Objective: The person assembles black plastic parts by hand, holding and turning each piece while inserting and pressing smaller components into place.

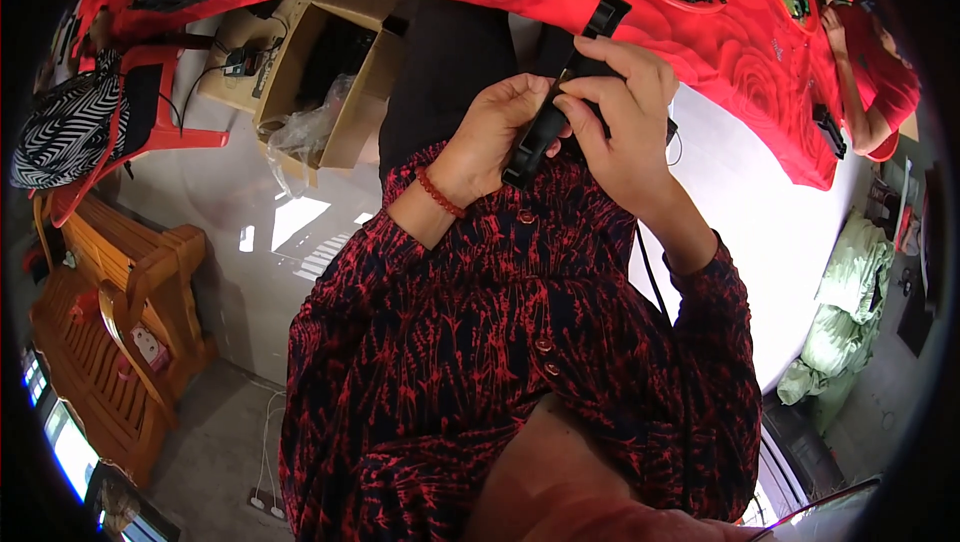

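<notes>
Red-and-black patterned sleeves fill the near field, one forearm rising from each side toward the middle of the head view; only one view here.

Left hand [490,137]: fingers curled shut around the lower end of a black elongated part [556,102]. One red bead bracelet [440,192] on that wrist.

Right hand [625,107]: grip closed over the part's middle, fingertips pinching its edge, thumb side hidden behind the part.

Part sits between both hands, above the lap, just near of the red-covered counter [740,32]. Long axis runs diagonal: low-left end at the left palm, high-right end poking out past the right hand's fingers. Right hand is nearer the far, upper end; left hand has the near, lower end. One thin black cable [650,272] hangs down by the right forearm; can't tell if it joins the part.

Counts: one part in hand, two hands on it. More black parts lie on the counter far left and far right, too small to count. One open cardboard box [335,72] on the floor at left. One other person's hands [830,2] at the counter, far right.
</notes>
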The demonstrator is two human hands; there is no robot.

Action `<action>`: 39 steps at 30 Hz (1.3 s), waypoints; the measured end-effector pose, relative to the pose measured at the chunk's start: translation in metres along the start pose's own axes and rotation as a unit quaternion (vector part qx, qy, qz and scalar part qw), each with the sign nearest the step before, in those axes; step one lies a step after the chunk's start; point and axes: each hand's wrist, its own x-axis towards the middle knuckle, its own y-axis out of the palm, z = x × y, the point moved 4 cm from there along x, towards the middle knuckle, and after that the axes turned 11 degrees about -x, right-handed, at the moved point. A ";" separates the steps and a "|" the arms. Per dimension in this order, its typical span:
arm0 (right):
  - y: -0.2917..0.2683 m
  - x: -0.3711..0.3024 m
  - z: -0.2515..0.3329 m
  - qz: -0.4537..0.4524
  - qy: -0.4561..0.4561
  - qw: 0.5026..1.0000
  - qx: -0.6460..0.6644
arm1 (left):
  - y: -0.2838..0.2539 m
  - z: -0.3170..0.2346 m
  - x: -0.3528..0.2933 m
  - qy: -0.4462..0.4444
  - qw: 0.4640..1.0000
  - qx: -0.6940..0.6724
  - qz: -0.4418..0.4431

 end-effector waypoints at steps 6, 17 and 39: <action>-0.004 -0.007 0.010 -0.085 -0.059 0.993 -0.055 | 0.005 -0.003 -0.002 0.038 0.999 0.031 0.014; -0.018 0.006 0.006 -0.003 -0.039 0.997 -0.068 | 0.001 -0.007 -0.002 0.034 0.999 -0.002 0.041; -0.002 0.031 -0.008 0.151 -0.067 0.983 -0.073 | 0.019 -0.021 -0.004 0.094 0.989 0.110 -0.037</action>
